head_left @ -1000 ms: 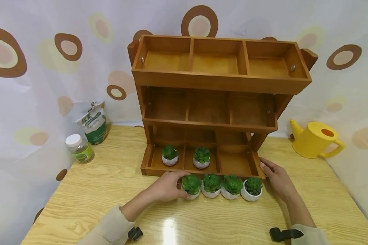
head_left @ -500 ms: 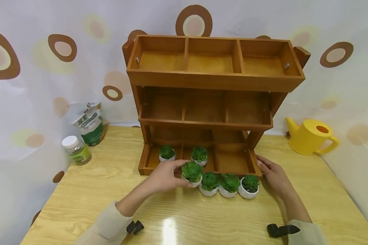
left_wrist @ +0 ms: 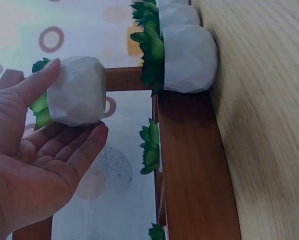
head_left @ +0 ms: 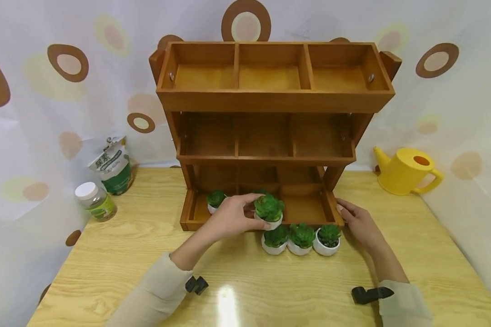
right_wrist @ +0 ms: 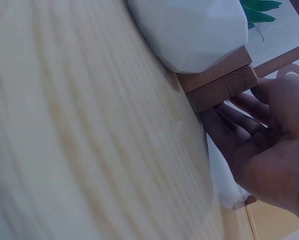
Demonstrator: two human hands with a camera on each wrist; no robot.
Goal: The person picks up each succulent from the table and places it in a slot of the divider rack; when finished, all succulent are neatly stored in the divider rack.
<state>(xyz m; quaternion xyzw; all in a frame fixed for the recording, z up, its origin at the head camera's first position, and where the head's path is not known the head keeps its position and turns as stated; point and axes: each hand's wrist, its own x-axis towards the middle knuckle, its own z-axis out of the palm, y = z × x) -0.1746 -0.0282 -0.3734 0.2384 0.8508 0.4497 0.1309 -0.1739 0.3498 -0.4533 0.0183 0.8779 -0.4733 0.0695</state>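
Observation:
My left hand (head_left: 232, 219) pinches a small potted succulent (head_left: 269, 209) by its white faceted pot, thumb on one side and fingers on the other. It is raised over the front board of the wooden three-tier shelf (head_left: 270, 102). In the left wrist view the held pot (left_wrist: 78, 92) hangs clear of the shelf. My right hand (head_left: 362, 227) grips the right end of the bottom tier; the right wrist view has its thumb and fingers at the wooden corner (right_wrist: 222, 82). Two succulents stand in the bottom tier: the left one (head_left: 216, 199) is partly covered, the middle one mostly hidden.
Before the shelf stand three more potted succulents (head_left: 299, 240) in a row on the wooden table (head_left: 270, 290). A yellow watering can (head_left: 407, 171) is at the right. At the left are a white-capped jar (head_left: 96, 201) and a green-and-white bag (head_left: 113, 167).
My left hand has lifted the leftmost succulent of the front row off the table and carried it up and right, towards the bottom tier. The right hand keeps its place on the shelf.

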